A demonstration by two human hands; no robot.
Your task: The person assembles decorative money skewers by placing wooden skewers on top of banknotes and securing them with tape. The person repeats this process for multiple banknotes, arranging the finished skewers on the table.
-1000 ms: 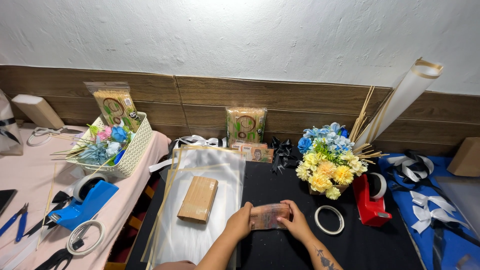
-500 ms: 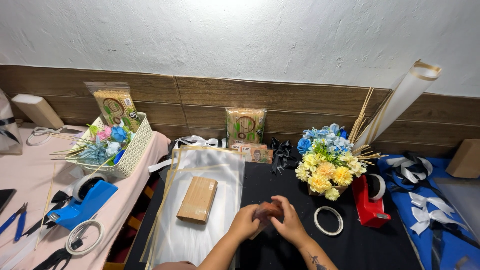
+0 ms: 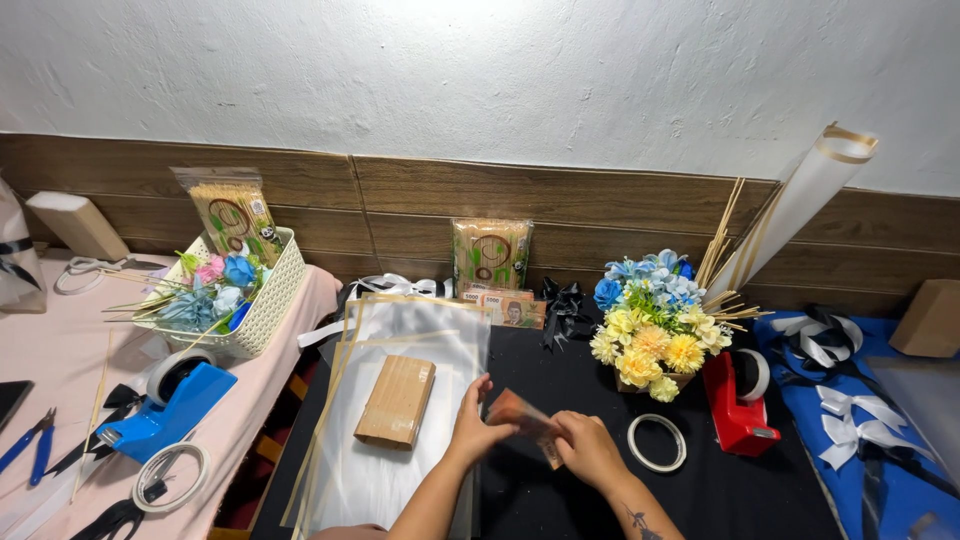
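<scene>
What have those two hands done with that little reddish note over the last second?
A second ago both hands held the banknote flat and spread out. Now the left hand and right hand have drawn closer and turned it, so it sits tilted and partly folded between them. Both keep their grip. The brown block, tape ring and flowers have not moved.

Black table [image 3: 600,500]: clear sheets [image 3: 400,360], tape ring [image 3: 657,442].

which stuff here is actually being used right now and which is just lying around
In use: banknote, held between left hand and right hand.

Lying about: brown block on clear sheets, tape ring, red tape dispenser, flower bunch, blue tape dispenser, white basket.
</scene>
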